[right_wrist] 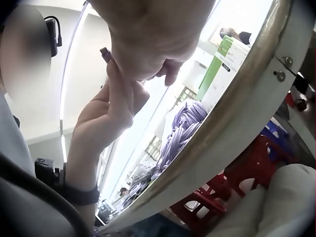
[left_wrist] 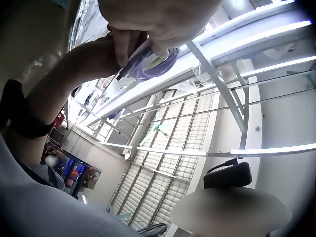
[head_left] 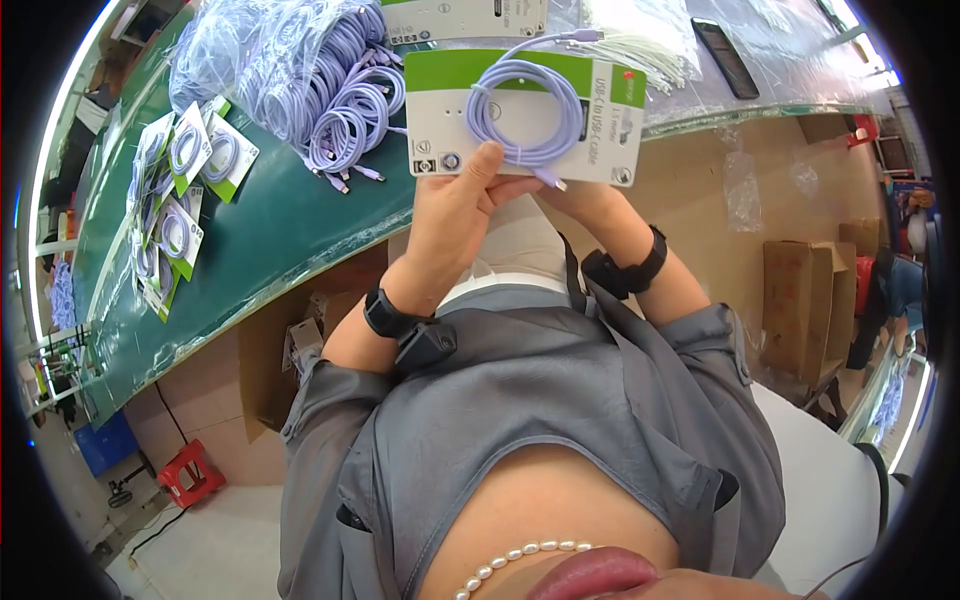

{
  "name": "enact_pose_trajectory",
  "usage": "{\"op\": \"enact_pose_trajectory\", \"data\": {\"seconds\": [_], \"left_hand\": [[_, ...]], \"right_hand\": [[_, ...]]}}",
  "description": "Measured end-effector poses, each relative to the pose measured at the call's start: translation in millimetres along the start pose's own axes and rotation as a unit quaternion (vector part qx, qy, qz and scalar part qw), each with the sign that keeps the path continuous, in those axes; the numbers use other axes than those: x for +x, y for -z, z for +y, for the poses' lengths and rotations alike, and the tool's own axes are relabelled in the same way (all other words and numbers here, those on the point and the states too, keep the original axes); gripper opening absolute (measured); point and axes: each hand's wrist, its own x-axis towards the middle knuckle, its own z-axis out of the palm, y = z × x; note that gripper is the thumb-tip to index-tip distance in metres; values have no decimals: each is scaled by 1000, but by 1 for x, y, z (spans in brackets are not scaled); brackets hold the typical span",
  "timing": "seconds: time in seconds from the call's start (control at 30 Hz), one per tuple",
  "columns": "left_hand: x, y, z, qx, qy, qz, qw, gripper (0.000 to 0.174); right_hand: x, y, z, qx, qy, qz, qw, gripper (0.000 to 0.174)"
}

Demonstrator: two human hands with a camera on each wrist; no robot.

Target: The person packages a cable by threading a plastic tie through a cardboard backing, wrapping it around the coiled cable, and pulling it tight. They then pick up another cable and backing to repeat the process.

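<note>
A white and green packaging card point(head_left: 440, 120) with a coiled purple cable point(head_left: 480, 110) on it is held up over the table edge. My left hand point(head_left: 455, 210) grips the card's near edge, thumb on its front. My right hand point(head_left: 590, 205) is under the card, most of its fingers hidden. In the left wrist view the right hand point(left_wrist: 98, 54) pinches the cable point(left_wrist: 158, 64) near its loose end, close under my left hand point(left_wrist: 163, 19). The right wrist view shows a purple connector point(right_wrist: 104, 52) sticking up by the left hand point(right_wrist: 108, 108).
A big heap of loose purple cables point(head_left: 320, 80) lies on the green table point(head_left: 270, 230). Several packed cards point(head_left: 180, 190) lie at its left end. A black phone point(head_left: 725, 45) lies at the back right. Cardboard boxes point(head_left: 805, 300) and a red stool point(head_left: 190, 470) stand on the floor.
</note>
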Motion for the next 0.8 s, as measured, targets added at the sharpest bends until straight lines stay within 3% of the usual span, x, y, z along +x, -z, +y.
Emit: {"op": "enact_pose_trajectory", "data": {"seconds": [0.1,0.17,0.2,0.23,0.27,0.3,0.4,0.43,0.5,0.57,0.63,0.8], "left_hand": [[17,19,-7,-35,26,21,999,29],[28,28,-11,-32,-8,30,999,30],[32,32,-14,-36,-32,46,998,32],[34,33,-13,-41,-55,62,996,33],[32,35,-9,-36,-58,63,996,33],[27,36,-6,-20,-40,28,999,36],[22,40,8,20,8,-53,998,43],[21,43,16,4,21,-85,996,46],[15,52,29,-32,50,-141,988,51],[15,56,37,-17,27,-126,991,52],[18,58,43,9,-24,-108,994,55],[22,60,59,97,4,-115,989,51]], "right_hand": [[-2,-14,11,8,-14,62,998,36],[12,-18,4,21,-9,96,995,33],[12,-16,-3,191,-97,102,972,30],[11,-12,-13,354,-184,99,912,27],[10,-10,-18,504,-266,91,817,24],[10,-9,-16,509,-264,94,814,24],[6,-2,-7,676,-239,79,692,29],[7,3,-4,679,-236,85,690,29],[13,18,-1,629,-248,32,736,26],[22,29,-3,604,-257,5,754,25],[34,37,-8,518,-292,-15,804,23],[47,58,-17,362,-320,-87,871,23]]}}
